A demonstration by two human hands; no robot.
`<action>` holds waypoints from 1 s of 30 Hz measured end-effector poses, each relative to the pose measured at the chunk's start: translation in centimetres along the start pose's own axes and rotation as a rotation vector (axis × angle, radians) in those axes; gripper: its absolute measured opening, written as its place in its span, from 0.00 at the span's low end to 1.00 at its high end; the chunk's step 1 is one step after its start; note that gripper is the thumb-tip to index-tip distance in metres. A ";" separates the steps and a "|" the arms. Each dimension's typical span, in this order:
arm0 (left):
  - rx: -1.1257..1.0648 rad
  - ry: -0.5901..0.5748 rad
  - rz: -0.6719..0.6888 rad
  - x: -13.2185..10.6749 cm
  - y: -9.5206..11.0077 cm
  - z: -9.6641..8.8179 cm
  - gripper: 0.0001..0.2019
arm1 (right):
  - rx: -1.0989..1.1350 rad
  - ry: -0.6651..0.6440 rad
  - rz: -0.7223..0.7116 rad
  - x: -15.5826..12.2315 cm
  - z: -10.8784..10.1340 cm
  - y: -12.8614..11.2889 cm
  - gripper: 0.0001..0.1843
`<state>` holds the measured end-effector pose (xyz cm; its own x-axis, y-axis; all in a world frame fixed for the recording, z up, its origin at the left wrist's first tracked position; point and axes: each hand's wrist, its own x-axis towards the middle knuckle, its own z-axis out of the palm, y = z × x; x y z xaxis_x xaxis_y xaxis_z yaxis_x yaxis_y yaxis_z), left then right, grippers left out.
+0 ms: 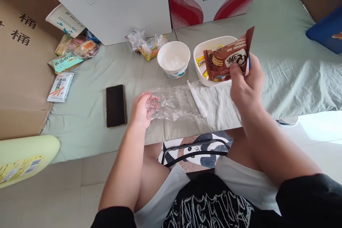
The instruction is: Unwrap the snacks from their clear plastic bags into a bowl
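My right hand (pixel 248 78) grips a brown snack packet (pixel 227 58) with a chocolate wafer or cake printed on it, held over a white bowl (pixel 199 48). Small yellow-wrapped pieces (pixel 200 60) show inside that bowl. A bit of blue shows behind the packet by my fingers. My left hand (pixel 143 108) has its fingers closed on the left end of a clear plastic bag (pixel 173 105), which lies on the cloth. Against the bag's right end lies a white plastic strip (pixel 197 99), perhaps a sealing clip. A white paper cup (pixel 173 58) stands just beyond the bag.
A black phone (pixel 116 105) lies left of my left hand. Wrapped snacks (pixel 152 47) sit behind the cup, and more packets (pixel 65 62) lie at the left by a tipped paper cup (pixel 65 20). White boxes (pixel 112 3) line the back; a blue object (pixel 326 30) is at right.
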<state>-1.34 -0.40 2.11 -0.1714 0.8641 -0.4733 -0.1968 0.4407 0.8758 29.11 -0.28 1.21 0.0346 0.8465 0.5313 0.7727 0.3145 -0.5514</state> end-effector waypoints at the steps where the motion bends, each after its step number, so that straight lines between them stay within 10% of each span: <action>1: 0.012 -0.001 0.000 0.0 0.0 0.0 0.10 | -0.039 0.039 0.039 0.2 0.1 0.4 0.15; 7: 0.056 0.003 0.001 -0.1 0.2 0.2 0.10 | -0.124 0.114 0.097 0.3 0.9 0.9 0.25; 18: 0.053 -0.010 0.006 -0.2 0.1 0.0 0.11 | -0.134 0.024 0.130 0.5 0.8 0.4 0.15; 25: 0.039 -0.030 0.002 -0.2 0.1 -0.1 0.11 | -0.100 0.282 0.026 0.6 -0.3 -1.5 0.22; 30: 0.080 -0.181 -0.027 -0.3 0.0 -0.3 0.13 | 0.121 0.029 -0.147 -1.1 0.2 -4.2 0.17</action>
<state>-1.56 -0.78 2.23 0.0103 0.8778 -0.4788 -0.1203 0.4765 0.8709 25.73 -2.46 2.80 -0.0532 0.7755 0.6291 0.6891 0.4845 -0.5389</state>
